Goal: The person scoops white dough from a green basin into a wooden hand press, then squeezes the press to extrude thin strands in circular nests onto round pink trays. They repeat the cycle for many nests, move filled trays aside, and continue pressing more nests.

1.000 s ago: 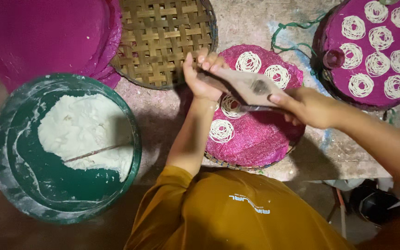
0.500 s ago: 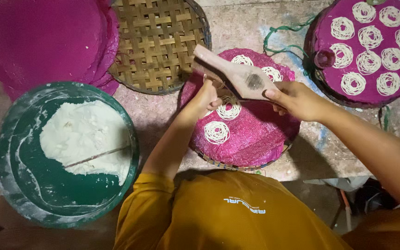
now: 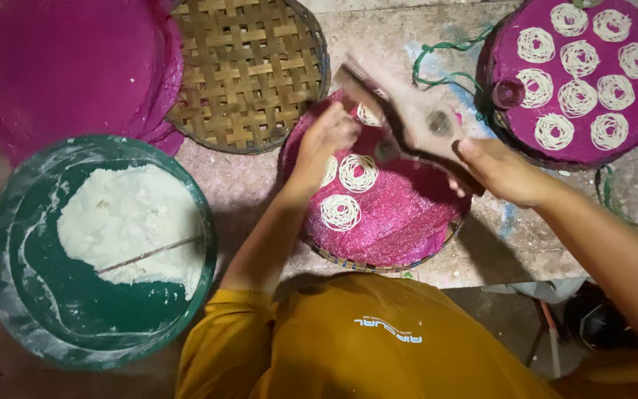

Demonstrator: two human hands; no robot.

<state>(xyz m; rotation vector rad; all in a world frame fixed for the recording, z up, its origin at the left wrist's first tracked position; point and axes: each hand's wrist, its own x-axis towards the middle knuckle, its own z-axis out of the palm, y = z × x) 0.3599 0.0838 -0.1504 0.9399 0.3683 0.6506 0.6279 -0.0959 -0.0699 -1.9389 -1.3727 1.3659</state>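
My left hand (image 3: 324,138) and my right hand (image 3: 501,168) both grip a wooden noodle press (image 3: 407,111), which is blurred with motion and held tilted over a round tray covered in pink cloth (image 3: 400,222). Three white noodle coils lie on that cloth; the nearest coil (image 3: 340,211) sits below my left hand. The press hides part of the tray's far side.
A green basin of white dough (image 3: 90,244) with a thin stick in it stands at the left. A bare woven bamboo tray (image 3: 249,70) and a stack of pink cloths (image 3: 60,66) lie beyond. Another pink tray (image 3: 577,81) with several noodle coils sits at the top right.
Both hands have turned the press over the pink tray, its far end swinging left and up. Another coil now lies on the cloth near my left hand.
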